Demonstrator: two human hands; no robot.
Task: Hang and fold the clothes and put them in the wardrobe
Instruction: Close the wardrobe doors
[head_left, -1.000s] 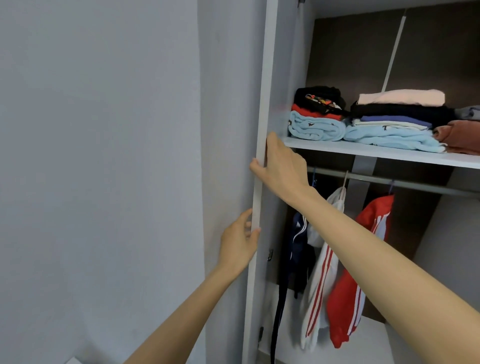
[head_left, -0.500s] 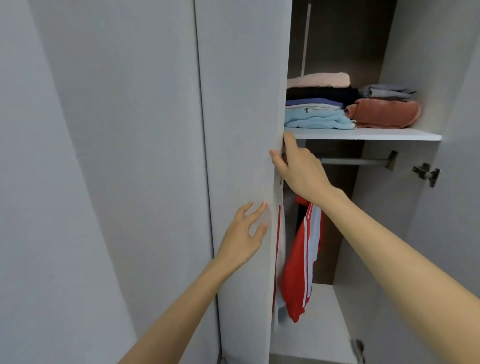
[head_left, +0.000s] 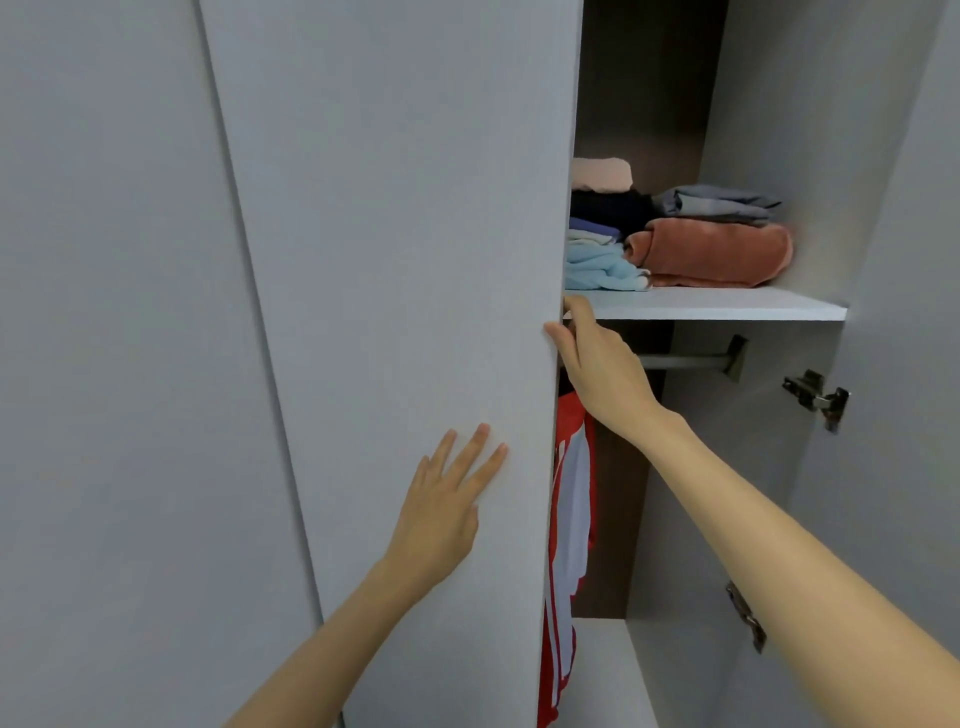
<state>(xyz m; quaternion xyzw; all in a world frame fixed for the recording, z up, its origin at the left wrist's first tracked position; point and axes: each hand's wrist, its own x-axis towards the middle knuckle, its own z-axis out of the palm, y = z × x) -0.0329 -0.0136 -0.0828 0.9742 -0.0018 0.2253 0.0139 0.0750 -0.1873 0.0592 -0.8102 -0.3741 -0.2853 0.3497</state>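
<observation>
The grey left wardrobe door (head_left: 405, 234) stands partly swung across the opening. My left hand (head_left: 441, 509) presses flat on its front face with straight fingers. Higher up, my right hand (head_left: 597, 364) holds the door's free edge, thumb on the front and fingers behind it. Inside, the white shelf (head_left: 727, 306) carries folded clothes: a rust sweater (head_left: 711, 254), a grey garment (head_left: 722, 202) on top of it, and a stack with a light blue piece (head_left: 597, 270) partly hidden by the door. A red and white jacket (head_left: 571, 493) hangs below the shelf.
A metal hanging rail (head_left: 685, 360) runs under the shelf. The right door (head_left: 909, 260) stands open, with an upper hinge (head_left: 815, 397) and a lower hinge (head_left: 745, 618) on it. Another grey panel (head_left: 104, 364) fills the left side.
The left door has swung further across the opening and now hides the left stacks and most hanging clothes. My left hand moved from the door's edge onto its face.
</observation>
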